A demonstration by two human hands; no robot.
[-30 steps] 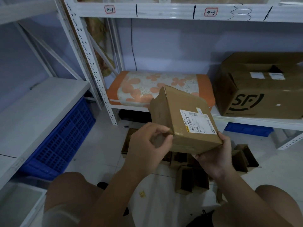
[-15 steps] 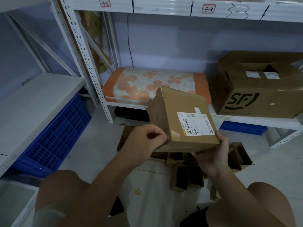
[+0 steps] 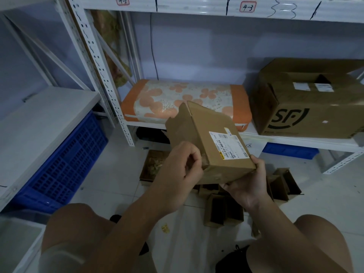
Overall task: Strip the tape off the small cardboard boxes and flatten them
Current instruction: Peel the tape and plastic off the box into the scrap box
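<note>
"SF" logo on large brown cardboard box [image 3: 307, 99] at right, "4-2", "4-3", "3-3" handwritten on white metal shelf beam [image 3: 197, 5] along top, small box's label unreadable

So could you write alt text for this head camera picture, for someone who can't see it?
A seated person holds a small cardboard box in the right hand while the left hand pinches tape at its corner. More small boxes lie on the floor below.

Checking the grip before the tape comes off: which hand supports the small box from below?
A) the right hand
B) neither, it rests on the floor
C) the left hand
A: the right hand cups the box from underneath, while the left hand pinches at its near corner.
</note>
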